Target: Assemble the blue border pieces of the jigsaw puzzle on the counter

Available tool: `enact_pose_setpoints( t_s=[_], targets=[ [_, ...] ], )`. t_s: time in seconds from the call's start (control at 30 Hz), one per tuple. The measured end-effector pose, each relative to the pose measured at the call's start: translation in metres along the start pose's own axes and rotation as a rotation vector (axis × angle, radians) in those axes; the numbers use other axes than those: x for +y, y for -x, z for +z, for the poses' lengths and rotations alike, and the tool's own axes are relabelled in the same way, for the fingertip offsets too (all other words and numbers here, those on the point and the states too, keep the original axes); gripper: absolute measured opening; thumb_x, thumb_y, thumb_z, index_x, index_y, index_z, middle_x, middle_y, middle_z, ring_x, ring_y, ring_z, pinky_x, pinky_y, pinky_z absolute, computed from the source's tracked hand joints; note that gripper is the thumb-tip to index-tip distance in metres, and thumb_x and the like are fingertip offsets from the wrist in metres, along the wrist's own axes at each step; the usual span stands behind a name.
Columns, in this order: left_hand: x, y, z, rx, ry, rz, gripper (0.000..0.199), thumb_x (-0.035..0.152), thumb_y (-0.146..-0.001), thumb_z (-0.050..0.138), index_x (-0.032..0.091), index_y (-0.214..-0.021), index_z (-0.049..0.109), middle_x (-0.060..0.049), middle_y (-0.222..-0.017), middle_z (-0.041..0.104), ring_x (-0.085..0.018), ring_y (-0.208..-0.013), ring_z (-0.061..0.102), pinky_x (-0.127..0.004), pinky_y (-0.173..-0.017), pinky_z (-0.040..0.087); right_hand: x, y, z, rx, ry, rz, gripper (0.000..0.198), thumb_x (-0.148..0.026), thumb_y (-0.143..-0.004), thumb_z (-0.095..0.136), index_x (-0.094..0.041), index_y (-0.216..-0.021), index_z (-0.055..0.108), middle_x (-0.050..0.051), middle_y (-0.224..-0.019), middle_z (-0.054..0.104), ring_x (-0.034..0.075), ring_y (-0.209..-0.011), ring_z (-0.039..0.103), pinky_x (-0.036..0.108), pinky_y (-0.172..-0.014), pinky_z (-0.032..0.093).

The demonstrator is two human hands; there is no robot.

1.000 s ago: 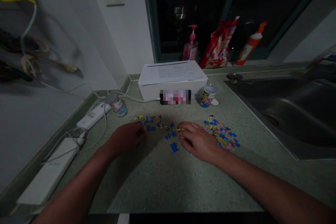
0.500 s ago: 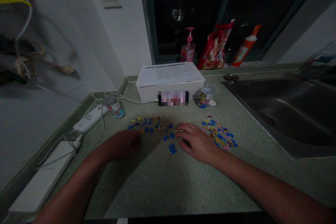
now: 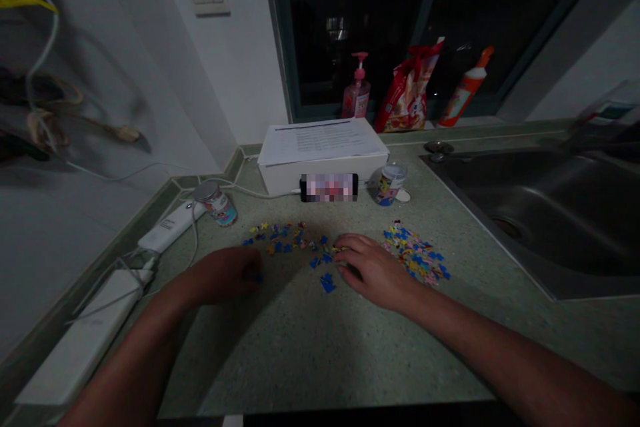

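My left hand (image 3: pixel 227 273) is curled low over the countertop, left of the scattered puzzle pieces. At its fingertips shows a blue puzzle piece (image 3: pixel 258 277), pinched between thumb and finger. My right hand (image 3: pixel 373 270) rests palm down with fingers apart, its fingertips touching a yellowish piece beside a few blue puzzle pieces (image 3: pixel 327 282). A loose row of mixed puzzle pieces (image 3: pixel 279 247) lies between and beyond the hands. To the right of my right hand spreads a bigger pile of colourful pieces (image 3: pixel 417 253), partly behind the wrist.
A phone (image 3: pixel 329 188) leans on a white box (image 3: pixel 280 180). Two clear jars, a left jar (image 3: pixel 219 205) and a right jar (image 3: pixel 389 187), flank it. Power strips (image 3: pixel 85 333) and cables run along the left wall. A steel sink (image 3: pixel 545 213) lies right.
My left hand has shifted slightly left and turned, and a blue puzzle piece now shows at its fingertips. My right hand has stayed almost still.
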State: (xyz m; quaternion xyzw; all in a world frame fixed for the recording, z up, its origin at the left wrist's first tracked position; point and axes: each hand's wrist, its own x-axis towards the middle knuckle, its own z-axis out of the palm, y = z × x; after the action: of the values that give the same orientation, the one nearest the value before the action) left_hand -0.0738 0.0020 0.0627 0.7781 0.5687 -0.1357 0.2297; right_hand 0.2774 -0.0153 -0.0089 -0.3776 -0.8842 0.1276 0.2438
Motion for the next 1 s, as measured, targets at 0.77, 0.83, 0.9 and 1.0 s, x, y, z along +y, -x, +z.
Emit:
enact_pose_setpoints(
  t_s=[0.77,0.83,0.9,1.0],
  targets=[
    [0.024,-0.023,0.038,0.170,0.153,0.326,0.013,0.028,-0.098,0.063,0.024,-0.105,0.073,-0.003,-0.102,0.076,-0.024,-0.090,0.067,-0.034,-0.077,0.042,0.001,0.000,-0.001,0.007,-0.017,-0.012,0.023,-0.011,-0.099,0.063,-0.020,-0.115,0.077,0.014,-0.130,0.074,0.032,-0.128,0.068,0.056,-0.110,0.058],
    [0.027,-0.023,0.041,0.183,0.166,0.341,0.012,0.028,-0.099,0.063,0.025,-0.105,0.074,-0.003,-0.103,0.076,-0.024,-0.090,0.067,-0.035,-0.077,0.042,0.001,0.000,0.000,0.006,-0.013,-0.006,0.023,-0.010,-0.099,0.063,-0.020,-0.114,0.077,0.015,-0.130,0.074,0.032,-0.127,0.069,0.056,-0.110,0.059],
    [0.030,-0.024,0.042,0.187,0.181,0.354,0.012,0.028,-0.100,0.064,0.025,-0.104,0.074,-0.003,-0.102,0.075,-0.024,-0.091,0.067,-0.035,-0.077,0.042,0.001,0.001,0.001,0.004,-0.008,0.003,0.023,-0.010,-0.099,0.063,-0.019,-0.114,0.077,0.015,-0.130,0.074,0.033,-0.127,0.068,0.057,-0.109,0.059],
    [0.035,-0.024,0.042,0.183,0.204,0.378,0.011,0.029,-0.101,0.064,0.025,-0.103,0.074,-0.004,-0.103,0.075,-0.024,-0.093,0.067,-0.035,-0.079,0.043,0.001,0.001,0.001,0.004,-0.008,0.008,0.024,-0.011,-0.099,0.065,-0.019,-0.118,0.077,0.016,-0.131,0.073,0.033,-0.130,0.067,0.057,-0.112,0.058]
  ],
)
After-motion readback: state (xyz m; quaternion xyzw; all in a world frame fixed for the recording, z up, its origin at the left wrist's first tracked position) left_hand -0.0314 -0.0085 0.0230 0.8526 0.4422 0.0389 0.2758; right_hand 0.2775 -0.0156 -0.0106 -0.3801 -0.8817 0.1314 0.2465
